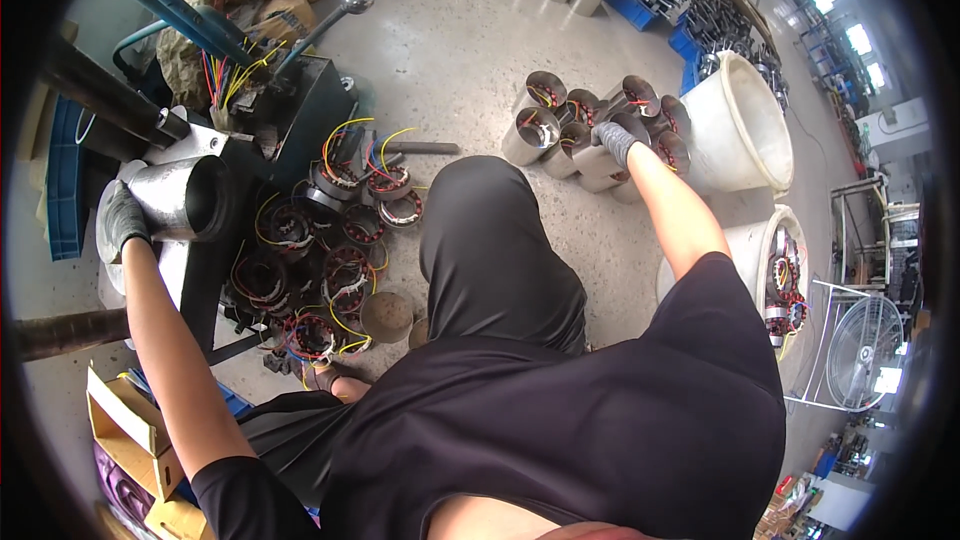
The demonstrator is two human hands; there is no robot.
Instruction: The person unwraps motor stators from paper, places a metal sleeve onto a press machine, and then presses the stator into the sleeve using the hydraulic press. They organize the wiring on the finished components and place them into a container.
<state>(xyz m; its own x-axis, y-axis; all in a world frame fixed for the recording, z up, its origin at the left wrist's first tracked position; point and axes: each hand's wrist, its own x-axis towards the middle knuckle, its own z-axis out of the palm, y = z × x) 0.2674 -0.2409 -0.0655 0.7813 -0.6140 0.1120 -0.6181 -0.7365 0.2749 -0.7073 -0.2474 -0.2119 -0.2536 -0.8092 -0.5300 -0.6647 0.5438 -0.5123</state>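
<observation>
In a dark grey glove, my left hand [125,218] is at the left end of a shiny metal cylinder [172,198], fingers curled against it. That cylinder lies on its side on the press [290,115], its dark mouth facing right. My right arm stretches far to the right. There my gloved right hand [613,142] is closed on the rim of a metal cylinder [598,170] in a cluster of upright ones on the floor. Red-and-black wound stators [545,95] show inside several of the cluster; the inside of the one I grip is partly hidden.
Loose stators [345,270] with coloured leads are heaped beside the press. A large white tub [745,130] stands behind the cluster, and a second white bucket [715,250] lies near it, holding stators. A fan [865,352] is at far right. An open cardboard box [125,425] is lower left.
</observation>
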